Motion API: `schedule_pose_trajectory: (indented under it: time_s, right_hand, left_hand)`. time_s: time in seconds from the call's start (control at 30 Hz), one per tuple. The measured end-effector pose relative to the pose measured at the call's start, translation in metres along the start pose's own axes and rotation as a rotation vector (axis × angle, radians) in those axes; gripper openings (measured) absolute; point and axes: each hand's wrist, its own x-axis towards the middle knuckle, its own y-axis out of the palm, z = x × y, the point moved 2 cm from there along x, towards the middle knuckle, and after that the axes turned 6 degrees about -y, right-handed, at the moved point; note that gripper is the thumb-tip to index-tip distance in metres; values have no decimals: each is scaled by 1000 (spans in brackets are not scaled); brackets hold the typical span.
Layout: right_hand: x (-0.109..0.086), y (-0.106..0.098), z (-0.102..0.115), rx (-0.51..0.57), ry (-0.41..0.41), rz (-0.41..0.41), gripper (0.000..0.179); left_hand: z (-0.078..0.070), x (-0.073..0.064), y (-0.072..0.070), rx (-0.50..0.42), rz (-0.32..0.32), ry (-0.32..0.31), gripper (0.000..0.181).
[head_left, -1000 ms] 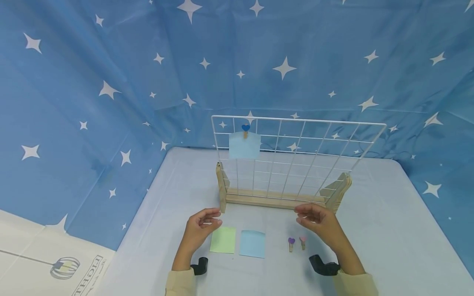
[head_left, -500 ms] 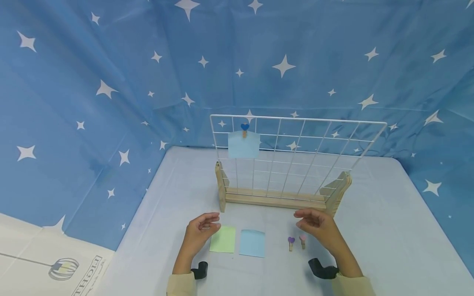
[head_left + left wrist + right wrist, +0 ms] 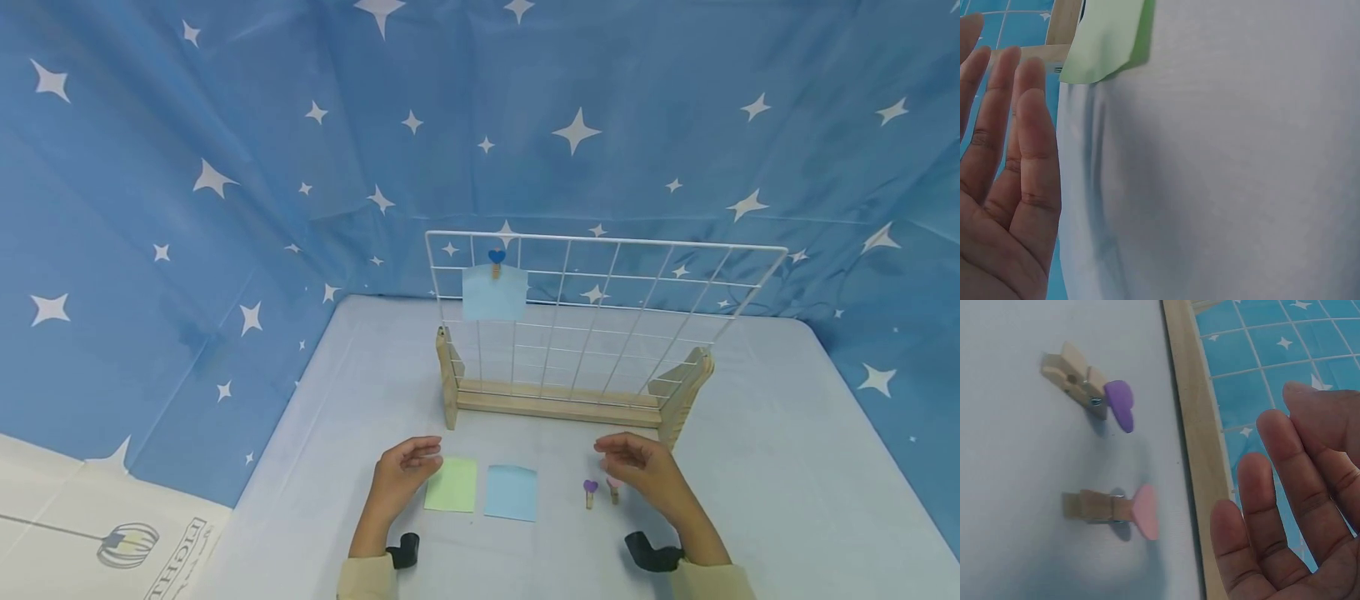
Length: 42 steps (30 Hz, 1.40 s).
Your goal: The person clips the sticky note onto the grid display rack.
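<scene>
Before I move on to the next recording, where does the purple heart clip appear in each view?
Head: the purple heart clip lies low, right of centre, left of the pink clip.
Left wrist: not in it.
Right wrist: upper left, above the pink clip.
Shared landmark: the wooden stand, partly visible in all three.

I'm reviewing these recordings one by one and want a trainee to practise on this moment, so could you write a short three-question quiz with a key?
1. Count: how many heart-topped clips lie on the table?
2. True or false: the right hand is gripping one of them.
3. Fill in the blank: on the wire grid, a light blue note hangs from a hanging clip with a ___ heart.

Key:
1. Two: a purple clip and a pink clip.
2. False; in the right wrist view its fingers are apart from both.
3. Blue.
</scene>
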Motion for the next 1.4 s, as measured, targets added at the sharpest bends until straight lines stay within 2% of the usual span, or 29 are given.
schedule_pose_trajectory:
  time_s: [0.23,0.5,0.87,1.1,1.4]
  right_hand:
    - [-3,1,-9,-56,-25,13,22]
    - [-4,4,-18,-71,-30,36,23]
    - [-5,9,-23,-226,46,96,22]
    - [-6,16,-20,-352,108,92,20]
    - [-11,20,-21,-382,81,80,22]
  left_hand:
    - [3,2,-1,37,-22,1,28]
    - [5,5,-4,71,-68,-36,23]
    - [4,5,-6,108,-93,-81,25]
    - [5,5,-3,130,-85,-120,29]
    - [6,7,-2,220,-98,-183,26]
